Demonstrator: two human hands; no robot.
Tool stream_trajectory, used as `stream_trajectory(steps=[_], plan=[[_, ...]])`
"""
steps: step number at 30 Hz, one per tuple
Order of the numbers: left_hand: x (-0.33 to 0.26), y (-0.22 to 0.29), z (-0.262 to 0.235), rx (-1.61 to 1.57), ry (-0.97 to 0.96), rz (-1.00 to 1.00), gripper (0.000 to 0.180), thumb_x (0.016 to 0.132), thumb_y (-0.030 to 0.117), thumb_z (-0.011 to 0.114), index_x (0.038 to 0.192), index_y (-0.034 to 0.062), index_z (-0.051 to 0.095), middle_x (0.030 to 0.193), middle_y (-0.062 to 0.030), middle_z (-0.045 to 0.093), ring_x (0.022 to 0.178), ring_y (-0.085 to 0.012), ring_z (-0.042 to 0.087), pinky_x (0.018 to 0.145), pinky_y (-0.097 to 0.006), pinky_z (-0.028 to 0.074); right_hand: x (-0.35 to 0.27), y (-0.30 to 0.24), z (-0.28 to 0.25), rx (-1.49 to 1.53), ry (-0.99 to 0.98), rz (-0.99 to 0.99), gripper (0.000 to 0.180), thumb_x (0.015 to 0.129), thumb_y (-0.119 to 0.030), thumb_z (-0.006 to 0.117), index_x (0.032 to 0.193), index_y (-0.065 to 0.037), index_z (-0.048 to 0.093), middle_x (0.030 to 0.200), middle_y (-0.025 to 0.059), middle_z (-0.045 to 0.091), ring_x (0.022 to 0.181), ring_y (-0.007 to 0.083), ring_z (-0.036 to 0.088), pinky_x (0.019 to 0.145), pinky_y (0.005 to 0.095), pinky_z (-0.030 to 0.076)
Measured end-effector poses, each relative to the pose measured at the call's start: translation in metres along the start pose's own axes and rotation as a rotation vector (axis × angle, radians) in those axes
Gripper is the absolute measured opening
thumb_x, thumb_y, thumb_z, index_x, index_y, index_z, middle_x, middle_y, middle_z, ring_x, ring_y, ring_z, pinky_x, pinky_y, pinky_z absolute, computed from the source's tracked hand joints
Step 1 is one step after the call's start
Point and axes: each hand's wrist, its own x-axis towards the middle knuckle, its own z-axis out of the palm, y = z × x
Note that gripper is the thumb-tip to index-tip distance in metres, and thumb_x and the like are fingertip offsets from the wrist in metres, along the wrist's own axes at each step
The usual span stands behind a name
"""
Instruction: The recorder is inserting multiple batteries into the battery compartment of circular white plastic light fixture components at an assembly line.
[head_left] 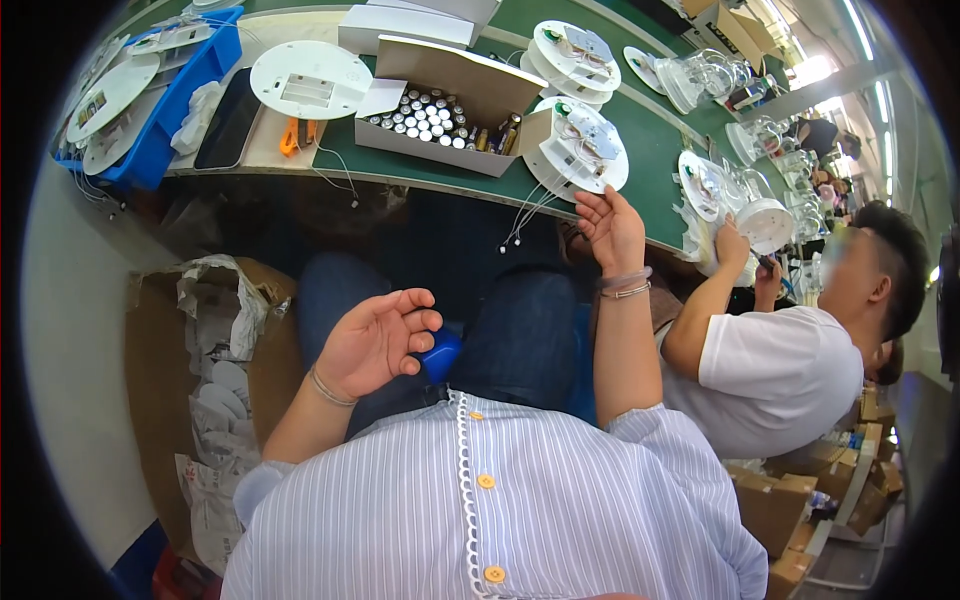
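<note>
Mid-frame: left hand, half-curled, empty; right hand, half-open, empty, below wired disc, contact unclear. Top-centre: battery carton, open likely for reach.

Between the left hand and the front edge of the desk lies open air, and the battery box is open from above, its raised lid walling off the far side. The nearer white disc unit stands right at the right hand's fingertips, wires hanging over the edge; a co-worker's arm narrows the right.
</note>
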Motion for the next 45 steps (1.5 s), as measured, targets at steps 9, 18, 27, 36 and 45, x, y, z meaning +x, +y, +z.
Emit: stream_trajectory(steps=[9, 18, 27, 36, 45], plan=[[-0.008, 0.009, 0.003, 0.156, 0.112, 0.124, 0.028, 0.084, 0.025, 0.035, 0.1, 0.0042, 0.044, 0.088, -0.009, 0.052, 0.069, -0.0134, 0.051, 0.052, -0.024, 0.047, -0.014, -0.004, -0.011, -0.436, 0.133, -0.029, 0.036, 0.083, -0.035, 0.039, 0.064, -0.005, 0.049, 0.049, 0.006, 0.052, 0.036, 0.0112, 0.044, 0.034, 0.0192, 0.032], [0.005, 0.152, 0.048, 1.511, 1.044, 0.966, 0.042, 0.079, 0.037, 0.046, 0.09, -0.0024, 0.052, 0.059, -0.0062, 0.056, 0.043, -0.0057, 0.041, 0.042, -0.019, 0.033, -0.061, -0.003, 0.052, -0.565, -0.11, -0.798, 0.034, 0.086, -0.022, 0.039, 0.062, -0.001, 0.051, 0.047, -0.0013, 0.042, 0.037, 0.0033, 0.035, 0.035, 0.0162, 0.023], [0.021, 0.195, 0.037, 1.459, 1.051, 0.959, 0.034, 0.081, 0.032, 0.04, 0.08, 0.0005, 0.054, 0.065, -0.0072, 0.059, 0.046, -0.0075, 0.049, 0.042, -0.018, 0.035, -0.059, -0.01, 0.087, -0.919, -0.309, -0.939, 0.023, 0.083, -0.013, 0.042, 0.07, 0.002, 0.054, 0.05, 0.0012, 0.045, 0.046, 0.0051, 0.042, 0.042, 0.0181, 0.031], [-0.012, 0.153, 0.049, 0.982, 0.588, 1.083, 0.028, 0.077, 0.015, 0.053, 0.1, 0.001, 0.044, 0.09, -0.009, 0.056, 0.075, -0.0177, 0.059, 0.051, -0.018, 0.048, -0.006, -0.018, 0.138, -1.32, -0.321, -1.072, 0.017, 0.074, -0.013, 0.052, 0.08, 0.002, 0.056, 0.067, 0.0122, 0.058, 0.057, 0.0188, 0.055, 0.056, 0.0268, 0.043], [-0.02, 0.092, 0.045, 0.79, 0.446, 0.986, 0.037, 0.078, 0.007, 0.048, 0.113, 0.004, 0.035, 0.099, -0.0113, 0.054, 0.077, -0.0181, 0.059, 0.054, -0.021, 0.049, 0.022, -0.001, 0.153, -1.489, -0.252, -0.59, 0.024, 0.068, -0.02, 0.056, 0.079, 0.001, 0.059, 0.069, 0.0147, 0.059, 0.062, 0.0247, 0.058, 0.061, 0.0296, 0.045]])
